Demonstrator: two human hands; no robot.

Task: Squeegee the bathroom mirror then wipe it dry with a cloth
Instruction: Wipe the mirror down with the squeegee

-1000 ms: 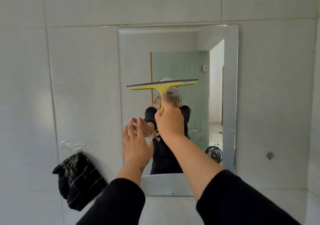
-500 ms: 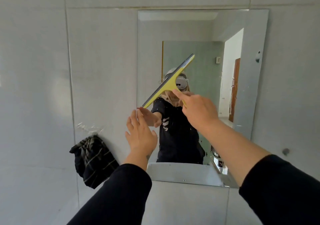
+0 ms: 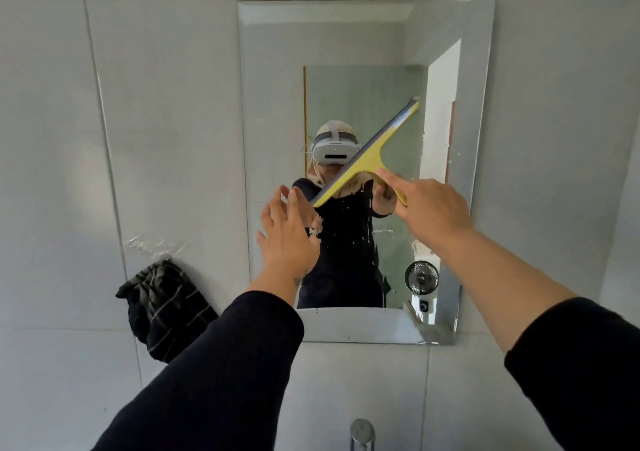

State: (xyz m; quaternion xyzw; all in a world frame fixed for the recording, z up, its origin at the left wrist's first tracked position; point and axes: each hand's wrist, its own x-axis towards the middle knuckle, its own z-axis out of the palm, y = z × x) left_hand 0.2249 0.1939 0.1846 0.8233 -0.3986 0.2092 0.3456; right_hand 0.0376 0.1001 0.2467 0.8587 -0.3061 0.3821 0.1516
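Note:
A rectangular mirror (image 3: 277, 86) hangs on the white tiled wall. My right hand (image 3: 429, 211) grips the handle of a yellow squeegee (image 3: 367, 157), whose blade lies tilted against the glass, low end left, high end right. My left hand (image 3: 289, 239) is open with fingers spread at the mirror's left part, just under the blade's lower tip. Pale droplets and streaks dot the glass below the blade. A dark striped cloth (image 3: 166, 306) hangs on the wall left of the mirror.
A chrome tap top (image 3: 362, 433) shows at the bottom edge. A strip of clear plastic (image 3: 156, 244) sticks to the tile above the cloth. The mirror reflects a person, a small fan and a doorway.
The squeegee went from level to steeply tilted and shifted right across the glass with my right hand. The view moved closer and lower; my left hand stayed open near the blade's lower end.

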